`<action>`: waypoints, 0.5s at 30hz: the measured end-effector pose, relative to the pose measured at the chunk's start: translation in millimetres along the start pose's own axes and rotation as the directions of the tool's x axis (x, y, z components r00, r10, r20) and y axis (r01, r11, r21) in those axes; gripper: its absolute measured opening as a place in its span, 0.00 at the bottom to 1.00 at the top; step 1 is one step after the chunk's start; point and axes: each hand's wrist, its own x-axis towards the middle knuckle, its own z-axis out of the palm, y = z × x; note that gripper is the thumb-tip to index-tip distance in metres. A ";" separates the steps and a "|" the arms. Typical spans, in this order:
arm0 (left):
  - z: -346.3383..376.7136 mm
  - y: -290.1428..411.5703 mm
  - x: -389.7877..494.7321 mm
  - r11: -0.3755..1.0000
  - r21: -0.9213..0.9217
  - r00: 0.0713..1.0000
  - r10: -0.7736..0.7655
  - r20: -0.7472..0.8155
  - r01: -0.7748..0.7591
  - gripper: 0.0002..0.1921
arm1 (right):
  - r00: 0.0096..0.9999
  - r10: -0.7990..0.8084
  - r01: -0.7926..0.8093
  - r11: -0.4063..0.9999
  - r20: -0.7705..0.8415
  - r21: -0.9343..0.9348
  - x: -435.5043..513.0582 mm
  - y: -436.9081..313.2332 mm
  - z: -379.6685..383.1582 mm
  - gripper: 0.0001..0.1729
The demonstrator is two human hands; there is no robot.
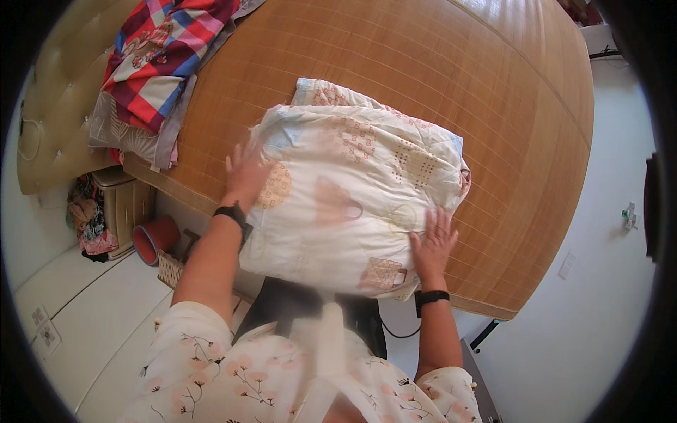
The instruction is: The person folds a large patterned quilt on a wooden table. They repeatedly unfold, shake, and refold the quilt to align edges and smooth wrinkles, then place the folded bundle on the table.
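Observation:
A folded cream quilt (338,195) with printed patches lies on a brown woven mat (508,174) covering the bed. Its near edge hangs over the bed's front side by my body. My left hand (246,174), blurred, rests at the quilt's left edge with fingers spread. On the right edge my right hand (433,243) lies flat, its fingers slightly apart. Neither hand grips the cloth. Both wrists wear dark bands. Behind the main fold, a second layer of the quilt (322,91) sticks out at the far side.
A checked blanket (164,58) sits on a grey pillow (103,127) by the tufted headboard (69,69). Below stand a bedside cabinet (124,211) heaped with cloth and a red bin (156,238). A wall (603,211) runs along the right.

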 end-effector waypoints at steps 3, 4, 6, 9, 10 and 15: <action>-2.2 -57.7 -7.3 0.880 -0.420 0.962 -0.126 0.243 0.221 0.24 | 0.927 0.311 -0.365 0.879 0.211 0.308 -25.7 55.2 6.6 0.40; -2.2 -72.3 -10.9 0.685 -0.671 0.951 -0.116 0.287 0.285 0.24 | 0.811 0.469 -0.568 0.774 0.349 0.279 -30.4 65.0 8.3 0.41; 3.7 -84.3 -17.2 0.363 -0.897 0.966 -0.152 0.209 0.251 0.23 | 0.887 0.450 -0.457 0.832 0.097 0.314 -40.4 74.7 1.1 0.41; 19.4 -73.9 -30.4 0.339 -0.936 0.932 -0.303 -0.200 -0.091 0.24 | 0.927 0.344 -0.308 0.925 -0.150 0.222 -38.2 55.0 -10.3 0.42; 28.1 -62.4 -39.2 0.388 -0.922 0.942 -0.303 -0.148 -0.021 0.29 | 0.935 0.221 -0.187 0.972 -0.277 0.144 -35.2 41.5 -11.5 0.42; 60.8 -34.7 -90.2 0.619 -0.786 0.981 0.148 0.125 0.007 0.41 | 0.993 -0.070 0.056 0.989 0.095 0.137 -30.5 -30.8 20.7 0.47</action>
